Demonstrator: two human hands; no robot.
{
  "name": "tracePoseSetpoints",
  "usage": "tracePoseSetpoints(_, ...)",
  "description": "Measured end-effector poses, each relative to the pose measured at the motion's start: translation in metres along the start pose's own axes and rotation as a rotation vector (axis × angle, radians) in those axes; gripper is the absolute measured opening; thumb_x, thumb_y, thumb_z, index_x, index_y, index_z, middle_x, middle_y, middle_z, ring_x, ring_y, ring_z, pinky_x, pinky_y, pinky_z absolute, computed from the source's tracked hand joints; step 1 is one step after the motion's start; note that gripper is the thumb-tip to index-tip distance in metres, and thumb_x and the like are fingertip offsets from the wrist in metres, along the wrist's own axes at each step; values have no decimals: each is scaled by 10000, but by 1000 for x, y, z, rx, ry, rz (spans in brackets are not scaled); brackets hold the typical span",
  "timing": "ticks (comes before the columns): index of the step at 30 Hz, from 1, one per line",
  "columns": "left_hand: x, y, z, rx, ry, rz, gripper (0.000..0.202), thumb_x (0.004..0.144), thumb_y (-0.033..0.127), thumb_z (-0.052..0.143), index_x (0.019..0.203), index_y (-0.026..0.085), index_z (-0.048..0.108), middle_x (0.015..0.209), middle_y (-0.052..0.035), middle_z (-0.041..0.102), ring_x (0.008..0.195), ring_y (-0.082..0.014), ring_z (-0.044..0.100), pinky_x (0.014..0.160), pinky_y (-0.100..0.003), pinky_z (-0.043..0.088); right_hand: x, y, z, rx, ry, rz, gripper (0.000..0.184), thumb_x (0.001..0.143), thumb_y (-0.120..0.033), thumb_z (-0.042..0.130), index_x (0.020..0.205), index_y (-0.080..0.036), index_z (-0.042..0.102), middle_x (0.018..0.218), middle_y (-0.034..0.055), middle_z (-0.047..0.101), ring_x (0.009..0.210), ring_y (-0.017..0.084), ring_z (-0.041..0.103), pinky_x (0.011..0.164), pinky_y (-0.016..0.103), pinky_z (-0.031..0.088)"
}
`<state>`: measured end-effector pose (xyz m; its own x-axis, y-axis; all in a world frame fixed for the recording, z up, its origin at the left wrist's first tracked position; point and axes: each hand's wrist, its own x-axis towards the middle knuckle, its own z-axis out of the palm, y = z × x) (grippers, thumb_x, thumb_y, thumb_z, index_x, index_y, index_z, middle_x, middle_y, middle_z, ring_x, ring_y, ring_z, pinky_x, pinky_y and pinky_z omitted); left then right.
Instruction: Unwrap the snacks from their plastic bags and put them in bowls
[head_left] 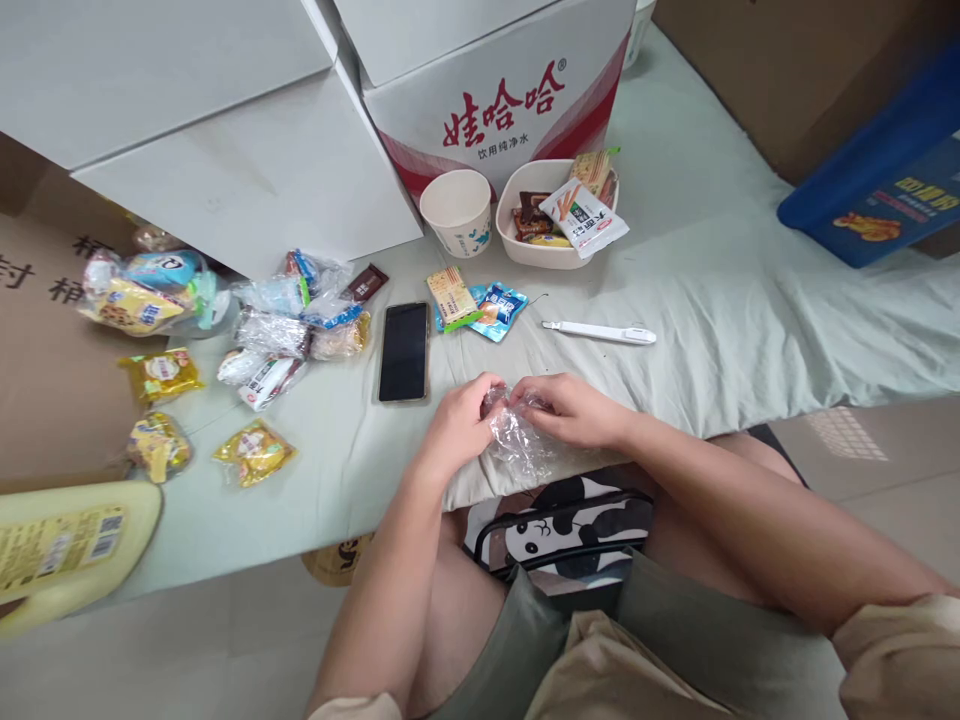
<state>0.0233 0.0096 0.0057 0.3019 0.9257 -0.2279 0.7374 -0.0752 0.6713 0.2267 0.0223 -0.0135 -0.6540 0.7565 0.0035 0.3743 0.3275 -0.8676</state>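
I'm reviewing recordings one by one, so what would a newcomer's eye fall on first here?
Probably the left hand and right hand, gripping crumpled clear plastic at the near edge of the pale green cloth. Next, bold red characters on the white carton at the back, with a white bowl of snacks before it. More wrapped snacks lie scattered left of the phone.

The person wore a beige shirt [604,672], its plain cloth creased down the front. The right sleeve [900,650] was loose and wrinkled around its wide opening, and a small strip of the left sleeve [356,708], in the same beige, showed at the bottom edge of the view. Below came grey-green shorts [720,625], plain and wide in the leg, leaving the thighs [461,610] partly uncovered. The forearms [397,590], left hand [459,425] and right hand [574,408] were bare.
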Motion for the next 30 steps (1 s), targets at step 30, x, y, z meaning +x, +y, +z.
tracePoseSetpoints(30,4,-10,-18,-1198,262,-124,482,604,362,851,1012,206,645,767,24,656,641,-102,601,614,-214,487,5,4,-5,716,198,191,199,798,-332,700,833,-203,553,725,-19,568,683,132,539,685,306,448)
